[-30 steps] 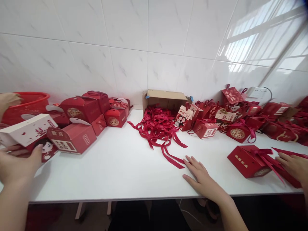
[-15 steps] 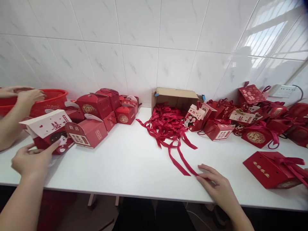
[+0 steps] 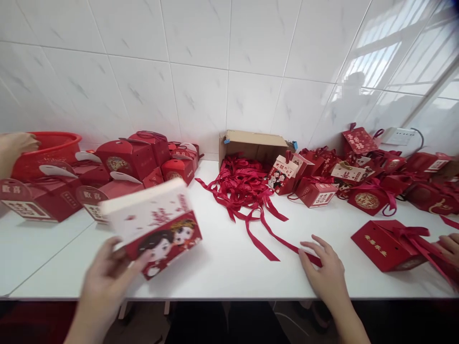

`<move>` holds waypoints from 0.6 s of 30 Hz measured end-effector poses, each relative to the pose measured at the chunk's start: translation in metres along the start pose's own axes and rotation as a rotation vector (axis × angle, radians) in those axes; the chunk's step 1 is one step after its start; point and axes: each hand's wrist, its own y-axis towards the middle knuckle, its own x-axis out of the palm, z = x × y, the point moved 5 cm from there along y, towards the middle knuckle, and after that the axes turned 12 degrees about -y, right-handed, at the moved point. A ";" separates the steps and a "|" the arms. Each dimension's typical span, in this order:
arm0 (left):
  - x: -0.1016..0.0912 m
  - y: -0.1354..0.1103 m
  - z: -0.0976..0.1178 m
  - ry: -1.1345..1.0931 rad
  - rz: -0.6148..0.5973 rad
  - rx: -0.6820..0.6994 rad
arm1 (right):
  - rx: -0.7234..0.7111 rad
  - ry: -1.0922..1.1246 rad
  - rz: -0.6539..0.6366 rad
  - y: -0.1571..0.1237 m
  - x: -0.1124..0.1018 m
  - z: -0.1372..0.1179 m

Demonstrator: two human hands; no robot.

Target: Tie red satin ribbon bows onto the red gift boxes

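My left hand (image 3: pixel 111 272) grips a red and white wedding favor box (image 3: pixel 161 234), with two cartoon figures on its front, slightly blurred by motion. It is tilted above the front of the white table. My right hand (image 3: pixel 324 267) rests on the tabletop, its thumb and fingers around the end of a dark red ribbon (image 3: pixel 267 227). That ribbon trails back to a tangled ribbon heap (image 3: pixel 247 181) spilling from a cardboard box (image 3: pixel 256 138).
Red favor boxes (image 3: pixel 132 157) stand at the left beside a red plastic basin (image 3: pixel 53 153), where another person's hand (image 3: pixel 17 145) reaches. More boxes (image 3: pixel 369 198) crowd the right. Another hand (image 3: pixel 450 246) is by a ribboned red box (image 3: pixel 389 243) at the right edge.
My left hand has carried the favor box rightward, away from the left group of boxes. My right hand stays at the ribbon's end. A hand has appeared at the right edge.
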 end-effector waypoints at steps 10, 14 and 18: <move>0.070 0.000 0.016 0.007 -0.234 -0.072 | -0.315 0.290 -0.578 0.062 0.019 -0.089; 0.076 -0.003 0.016 -0.033 -0.208 -0.060 | -0.257 0.076 -0.823 0.099 0.076 -0.150; 0.079 -0.011 0.020 0.071 -0.193 -0.008 | -0.205 -0.158 -0.481 0.151 0.125 -0.192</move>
